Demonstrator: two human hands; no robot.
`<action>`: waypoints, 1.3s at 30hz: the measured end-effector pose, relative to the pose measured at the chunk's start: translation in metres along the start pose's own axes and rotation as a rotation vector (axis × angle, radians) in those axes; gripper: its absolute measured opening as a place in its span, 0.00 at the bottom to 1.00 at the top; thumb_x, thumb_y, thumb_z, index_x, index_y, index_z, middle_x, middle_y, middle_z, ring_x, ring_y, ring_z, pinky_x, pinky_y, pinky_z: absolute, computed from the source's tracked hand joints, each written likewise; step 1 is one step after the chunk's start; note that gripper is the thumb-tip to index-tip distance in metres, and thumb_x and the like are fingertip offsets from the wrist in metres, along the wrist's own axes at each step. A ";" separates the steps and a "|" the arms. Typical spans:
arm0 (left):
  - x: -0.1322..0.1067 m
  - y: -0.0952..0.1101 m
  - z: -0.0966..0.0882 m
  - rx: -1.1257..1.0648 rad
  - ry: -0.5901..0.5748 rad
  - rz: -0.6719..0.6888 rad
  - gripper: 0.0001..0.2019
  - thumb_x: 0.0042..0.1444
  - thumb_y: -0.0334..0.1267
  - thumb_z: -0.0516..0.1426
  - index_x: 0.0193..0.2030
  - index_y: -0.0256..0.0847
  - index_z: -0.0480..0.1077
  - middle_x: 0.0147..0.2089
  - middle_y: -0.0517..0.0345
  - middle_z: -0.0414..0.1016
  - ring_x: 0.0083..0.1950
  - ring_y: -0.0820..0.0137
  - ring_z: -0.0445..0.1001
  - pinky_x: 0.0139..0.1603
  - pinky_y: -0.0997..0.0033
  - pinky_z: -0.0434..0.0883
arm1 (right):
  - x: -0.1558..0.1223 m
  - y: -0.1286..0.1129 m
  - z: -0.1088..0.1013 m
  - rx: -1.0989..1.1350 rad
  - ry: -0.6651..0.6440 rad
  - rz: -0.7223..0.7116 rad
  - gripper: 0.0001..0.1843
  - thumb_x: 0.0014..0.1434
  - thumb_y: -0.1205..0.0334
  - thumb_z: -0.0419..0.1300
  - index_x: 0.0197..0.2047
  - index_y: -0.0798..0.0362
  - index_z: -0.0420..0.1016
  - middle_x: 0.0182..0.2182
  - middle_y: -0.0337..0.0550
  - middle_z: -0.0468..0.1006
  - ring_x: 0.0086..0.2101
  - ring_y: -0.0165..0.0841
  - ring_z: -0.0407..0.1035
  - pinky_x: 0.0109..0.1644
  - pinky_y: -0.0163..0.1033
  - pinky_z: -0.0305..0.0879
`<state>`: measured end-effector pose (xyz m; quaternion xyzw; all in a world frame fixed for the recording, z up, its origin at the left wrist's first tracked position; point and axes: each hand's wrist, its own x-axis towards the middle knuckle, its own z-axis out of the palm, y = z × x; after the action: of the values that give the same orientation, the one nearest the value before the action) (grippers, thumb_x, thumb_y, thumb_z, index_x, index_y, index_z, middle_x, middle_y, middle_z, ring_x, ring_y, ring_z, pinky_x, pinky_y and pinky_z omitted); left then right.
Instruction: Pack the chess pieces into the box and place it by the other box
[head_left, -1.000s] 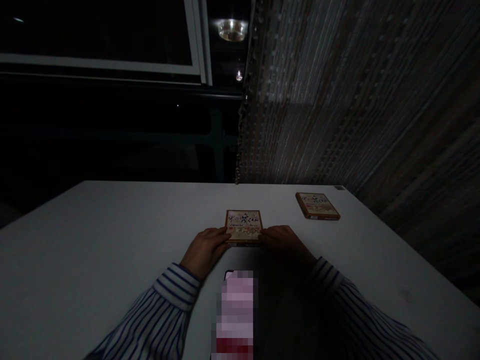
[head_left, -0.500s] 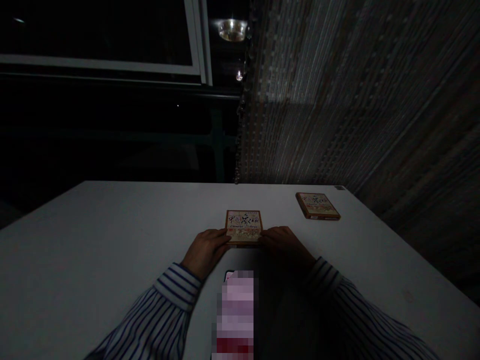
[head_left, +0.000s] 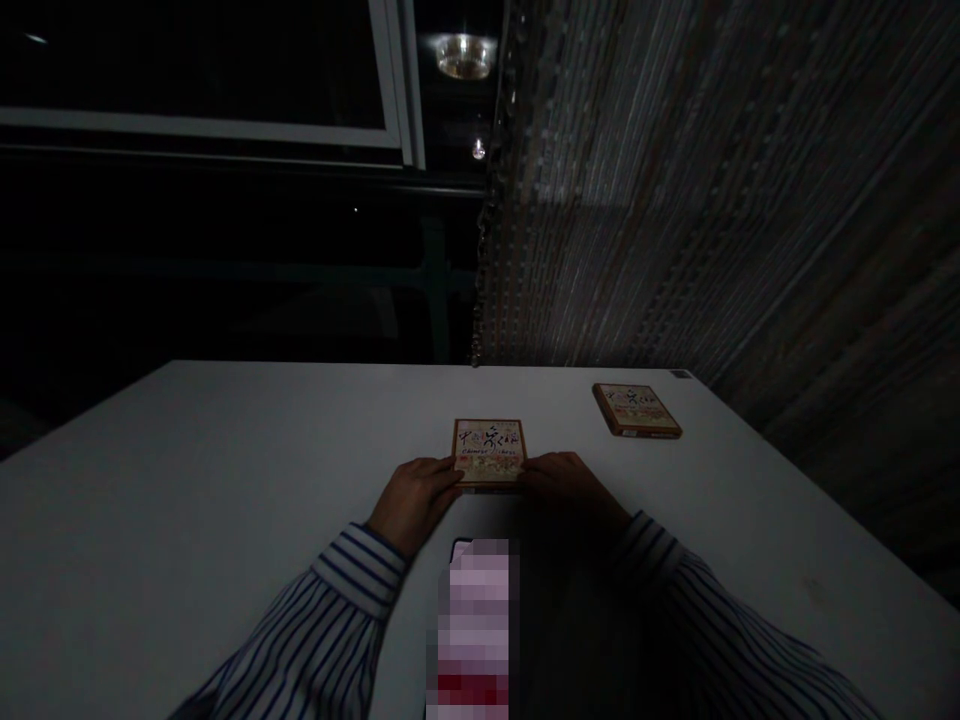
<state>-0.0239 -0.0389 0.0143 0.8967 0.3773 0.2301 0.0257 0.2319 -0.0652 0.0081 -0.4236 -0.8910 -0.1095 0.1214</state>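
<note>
Chinese chess box (head_left: pixel 489 462) between left hand (head_left: pixel 411 500) and right hand (head_left: pixel 568 485)
Each grips a side near the front corner; it looks stiff, probably light, and those sides seem the best hold.

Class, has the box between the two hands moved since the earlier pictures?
No, not visibly: the box keeps its place against the white table's far edge.

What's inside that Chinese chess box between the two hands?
The inside is hidden: the Chinese chess box looks closed. Its printed top and part of its front edge show; the left hand and right hand cover bits near its front corners.
</note>
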 end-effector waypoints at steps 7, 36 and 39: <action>-0.002 0.001 0.006 -0.064 0.024 -0.049 0.14 0.56 0.39 0.51 0.44 0.36 0.72 0.50 0.46 0.71 0.47 0.65 0.72 0.50 0.64 0.69 | 0.008 -0.002 -0.002 0.031 -0.016 -0.019 0.10 0.59 0.66 0.49 0.38 0.58 0.70 0.35 0.49 0.74 0.32 0.32 0.67 0.34 0.36 0.60; 0.000 -0.002 0.016 -0.092 0.078 -0.016 0.16 0.58 0.40 0.47 0.49 0.38 0.68 0.53 0.47 0.68 0.52 0.65 0.68 0.53 0.63 0.67 | 0.029 -0.019 -0.007 -0.086 0.077 -0.136 0.20 0.62 0.59 0.45 0.53 0.61 0.61 0.52 0.57 0.65 0.52 0.41 0.59 0.50 0.48 0.58; 0.001 -0.002 0.014 -0.090 0.052 -0.040 0.16 0.58 0.40 0.47 0.49 0.38 0.68 0.53 0.48 0.68 0.53 0.66 0.68 0.53 0.64 0.67 | 0.043 -0.021 0.012 -0.126 0.078 -0.160 0.23 0.62 0.56 0.43 0.54 0.62 0.61 0.54 0.58 0.63 0.53 0.43 0.57 0.53 0.51 0.56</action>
<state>-0.0182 -0.0353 0.0018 0.8806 0.3850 0.2695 0.0610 0.1878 -0.0428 0.0080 -0.3533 -0.9079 -0.1910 0.1199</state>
